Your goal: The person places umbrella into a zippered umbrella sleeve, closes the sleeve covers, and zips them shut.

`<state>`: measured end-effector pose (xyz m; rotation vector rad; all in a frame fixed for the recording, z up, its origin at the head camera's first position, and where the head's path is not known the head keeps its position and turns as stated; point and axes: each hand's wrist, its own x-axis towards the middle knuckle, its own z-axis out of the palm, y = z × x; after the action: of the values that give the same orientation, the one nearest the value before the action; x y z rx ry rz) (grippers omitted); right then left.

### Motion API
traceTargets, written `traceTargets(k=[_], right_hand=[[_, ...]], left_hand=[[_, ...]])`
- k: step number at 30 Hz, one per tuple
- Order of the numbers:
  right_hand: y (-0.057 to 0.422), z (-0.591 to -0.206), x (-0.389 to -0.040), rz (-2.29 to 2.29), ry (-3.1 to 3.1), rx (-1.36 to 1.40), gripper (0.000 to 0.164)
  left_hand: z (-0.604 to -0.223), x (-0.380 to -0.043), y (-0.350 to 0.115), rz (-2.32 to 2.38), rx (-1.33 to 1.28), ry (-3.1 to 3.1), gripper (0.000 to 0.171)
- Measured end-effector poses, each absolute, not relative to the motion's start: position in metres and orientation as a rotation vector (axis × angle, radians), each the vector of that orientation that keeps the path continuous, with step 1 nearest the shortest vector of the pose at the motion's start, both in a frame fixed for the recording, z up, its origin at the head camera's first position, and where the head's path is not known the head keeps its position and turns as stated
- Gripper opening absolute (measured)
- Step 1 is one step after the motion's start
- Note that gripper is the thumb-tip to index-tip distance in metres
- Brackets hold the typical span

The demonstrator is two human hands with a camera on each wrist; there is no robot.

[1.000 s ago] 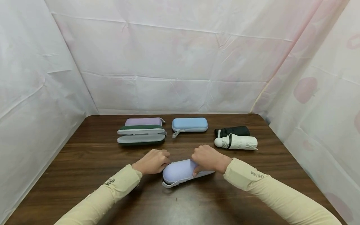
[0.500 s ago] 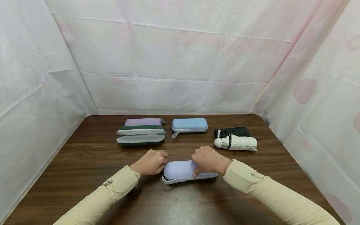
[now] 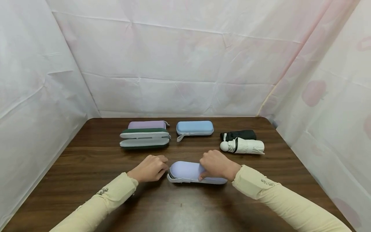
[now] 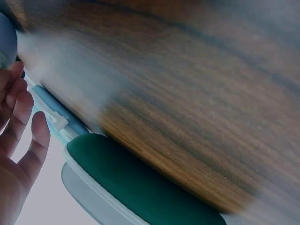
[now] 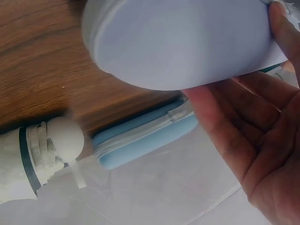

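A lavender hard zip case [image 3: 185, 169] lies lengthwise on the dark wooden table, its grey wrist strap [image 3: 177, 180] along the near left side. My right hand [image 3: 218, 164] grips its right part, thumb on the near side and fingers behind; the right wrist view shows the fingers [image 5: 220, 122] against the case's edge. A narrow gap shows between lid and base at the left end. There my left hand [image 3: 149, 169] pinches what looks like the zipper pull, mostly covered by its fingertips. In the left wrist view the other fingers [image 4: 40, 129] are loosely bent.
Behind lie an unzipped green case [image 3: 145, 141], a purple case [image 3: 147, 125] and a closed blue case [image 3: 195, 127] with a strap. At the right are a folded black umbrella [image 3: 242, 135] and a folded white umbrella [image 3: 246, 146]. White sheets [image 3: 179, 64] hang around the table.
My left hand has moved a little left, away from the case's end. The case has turned so that it lies straighter, its right end nearer me. My right hand keeps its grip.
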<state>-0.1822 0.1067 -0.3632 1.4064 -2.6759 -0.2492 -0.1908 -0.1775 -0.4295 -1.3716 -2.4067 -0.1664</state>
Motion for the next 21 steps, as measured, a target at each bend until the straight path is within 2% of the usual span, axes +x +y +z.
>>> traceTargets(k=[21], right_hand=[[0.106, -0.366, -0.177, -0.222, -2.662, 1.402, 0.040]], left_hand=[[-0.426, -0.161, -0.171, -0.166, -1.356, -2.358, 0.017]])
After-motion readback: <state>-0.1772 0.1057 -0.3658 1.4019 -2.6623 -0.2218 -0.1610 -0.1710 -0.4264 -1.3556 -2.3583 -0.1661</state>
